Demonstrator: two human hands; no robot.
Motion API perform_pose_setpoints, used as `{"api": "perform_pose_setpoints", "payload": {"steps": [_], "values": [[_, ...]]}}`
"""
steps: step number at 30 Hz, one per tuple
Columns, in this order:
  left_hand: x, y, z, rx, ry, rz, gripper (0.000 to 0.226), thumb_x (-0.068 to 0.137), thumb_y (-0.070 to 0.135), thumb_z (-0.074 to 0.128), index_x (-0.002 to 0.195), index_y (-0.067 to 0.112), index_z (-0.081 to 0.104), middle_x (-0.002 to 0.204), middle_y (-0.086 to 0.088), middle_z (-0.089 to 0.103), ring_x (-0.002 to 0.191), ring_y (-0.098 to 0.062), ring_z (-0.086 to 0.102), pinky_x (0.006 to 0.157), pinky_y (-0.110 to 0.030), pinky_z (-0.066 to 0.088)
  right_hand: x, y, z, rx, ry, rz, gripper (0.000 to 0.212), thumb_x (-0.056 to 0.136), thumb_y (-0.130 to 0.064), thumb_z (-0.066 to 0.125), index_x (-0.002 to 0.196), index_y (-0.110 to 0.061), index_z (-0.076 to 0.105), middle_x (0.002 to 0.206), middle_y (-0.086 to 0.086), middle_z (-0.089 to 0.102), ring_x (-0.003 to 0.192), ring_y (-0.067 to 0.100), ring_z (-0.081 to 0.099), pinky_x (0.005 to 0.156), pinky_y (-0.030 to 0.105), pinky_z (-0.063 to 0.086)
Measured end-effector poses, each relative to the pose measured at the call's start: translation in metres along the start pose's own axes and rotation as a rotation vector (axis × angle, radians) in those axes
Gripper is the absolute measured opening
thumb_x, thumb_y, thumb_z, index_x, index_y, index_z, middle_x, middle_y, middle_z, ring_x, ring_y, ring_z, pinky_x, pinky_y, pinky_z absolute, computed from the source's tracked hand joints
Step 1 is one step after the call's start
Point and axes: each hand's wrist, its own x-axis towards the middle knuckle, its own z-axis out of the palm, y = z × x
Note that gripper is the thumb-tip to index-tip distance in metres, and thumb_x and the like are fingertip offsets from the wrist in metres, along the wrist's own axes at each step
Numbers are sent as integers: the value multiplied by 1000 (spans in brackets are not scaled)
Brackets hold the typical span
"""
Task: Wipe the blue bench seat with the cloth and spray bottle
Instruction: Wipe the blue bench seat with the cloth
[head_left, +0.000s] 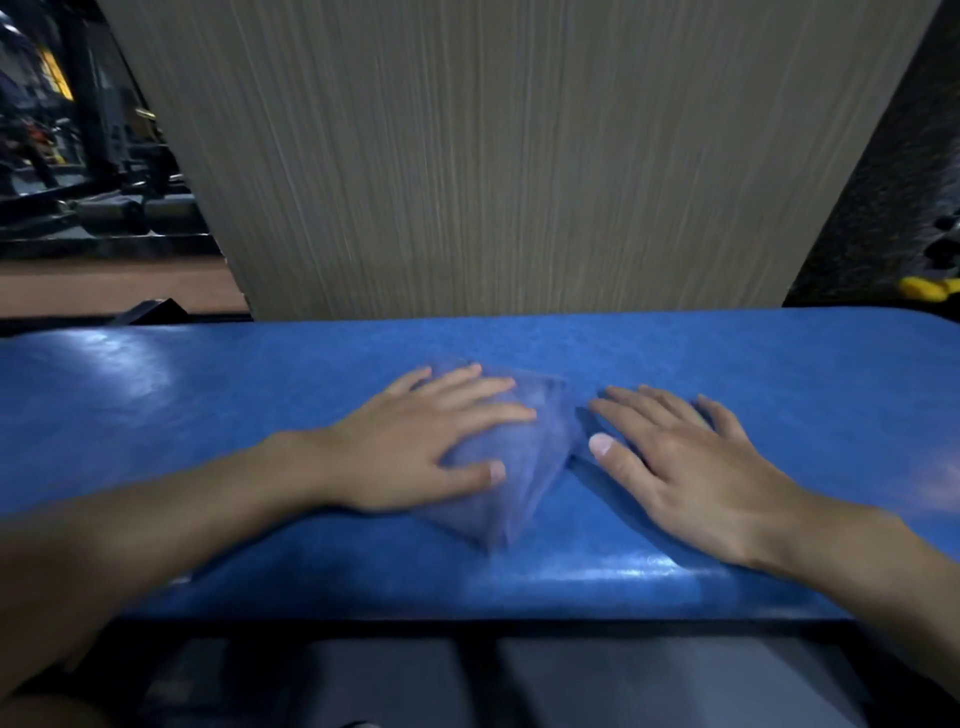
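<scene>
Grip spread flat — left hand (415, 441) presses the cloth (527, 493), right hand (691, 467) rests splayed on the bench seat (156, 415).

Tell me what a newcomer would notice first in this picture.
The wide blue bench seat fills the middle of the view. At its centre, the left hand lies flat on a bluish cloth, and the right hand rests flat on the bare seat beside it. Behind stands a pale wood-grain panel.
</scene>
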Motion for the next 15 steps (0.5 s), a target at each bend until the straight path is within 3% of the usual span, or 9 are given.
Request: {"api": "perform_pose_setpoints", "payload": {"steps": [2, 5, 8, 10, 12, 15], "values": [[19, -48, 4, -33, 41, -134, 74, 78, 80, 14, 147, 55, 19, 161, 20, 14, 150, -10, 6, 121, -44, 8, -1, -2, 5, -19, -23, -10, 104, 62, -79, -27, 148, -41, 16, 161, -18, 5, 147, 7, -3, 120, 45, 0], [37, -122, 5, -23, 106, -394, 81, 73, 82, 14, 145, 49, 30, 157, 10, 33, 145, -15, 26, 115, -52, 23, -1, -2, 6, -10, -18, -3, 88, 71, -74, -16, 147, -43, 15, 160, -19, 4, 147, 6, -4, 120, 44, 0], [44, -148, 6, -2, 72, -602, 75, 79, 74, 19, 146, 42, 32, 153, 11, 37, 140, -18, 31, 109, -59, 24, 0, -4, 4, -13, -14, -6, 80, 77, -72, -12, 146, -42, 16, 160, -18, 6, 147, 7, -2, 119, 44, 1], [45, -134, 7, 8, 43, -606, 71, 84, 69, 20, 148, 41, 29, 156, 10, 32, 143, -19, 25, 111, -60, 20, -1, -4, 4, -17, -12, -13, 82, 74, -72, -12, 145, -42, 17, 159, -18, 7, 146, 8, 0, 119, 44, 3], [34, -107, 4, 5, 2, -565, 81, 78, 74, 13, 151, 39, 25, 161, 9, 23, 148, -19, 15, 114, -58, 15, 0, -3, 5, -13, -6, -15, 82, 73, -71, -13, 144, -43, 18, 158, -18, 9, 146, 9, 1, 118, 45, 4], [5, -49, -1, 28, -34, -383, 90, 71, 76, 2, 153, 42, 13, 164, 10, 11, 151, -17, 4, 119, -52, 7, 1, -2, 6, -14, 5, -23, 82, 73, -71, -14, 143, -43, 19, 158, -17, 11, 146, 10, 3, 118, 46, 5]]}}
